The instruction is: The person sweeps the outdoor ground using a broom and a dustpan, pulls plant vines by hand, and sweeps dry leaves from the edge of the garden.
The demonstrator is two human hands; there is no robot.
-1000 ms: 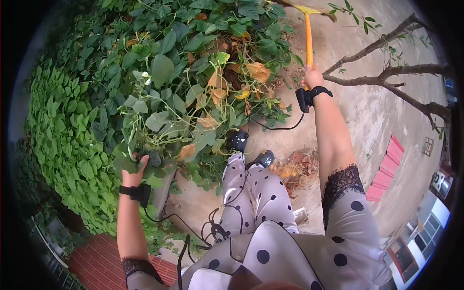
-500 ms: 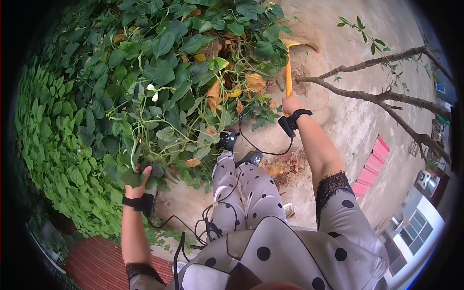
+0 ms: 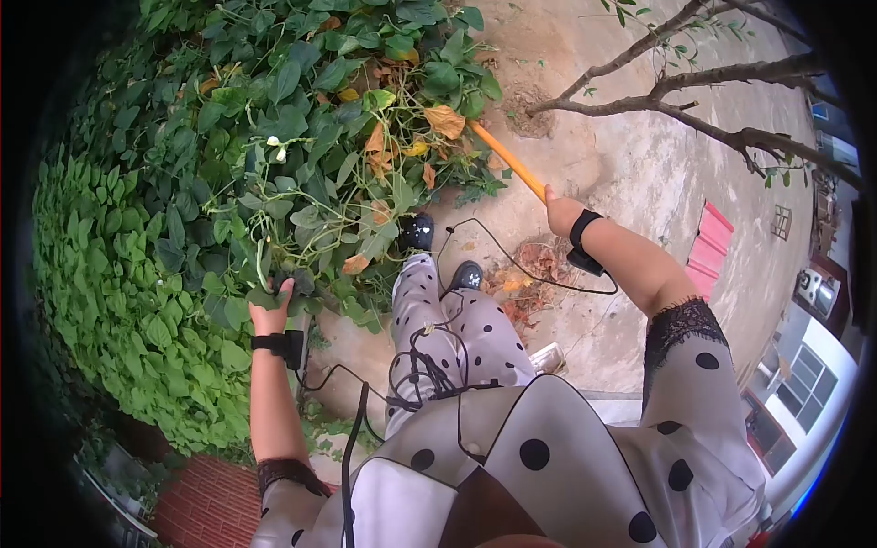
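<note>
My right hand (image 3: 564,214) is closed round the orange handle (image 3: 512,163) of a sickle. The handle slants up and left into the vines, and leaves cover the blade. At the left, my left hand (image 3: 270,316) is closed on green bean vine (image 3: 265,294), with the thumb up and the fingers partly behind leaves. A pale bean pod (image 3: 261,263) hangs just above it. Farther up in the foliage is a white flower (image 3: 277,149). Dry orange leaves (image 3: 445,121) lie near the far end of the handle.
A bare branching tree (image 3: 658,99) reaches over the ground at the upper right. Black cables (image 3: 429,365) loop across my lap and to both wrists. Dry leaves (image 3: 539,265) lie beside my shoes (image 3: 468,274). A pink corrugated sheet (image 3: 709,251) lies at the right.
My right hand has moved slightly down, and the sickle has swung left, its blade passing from bare ground into the vines. My left hand keeps its hold; the view has shifted a little.
</note>
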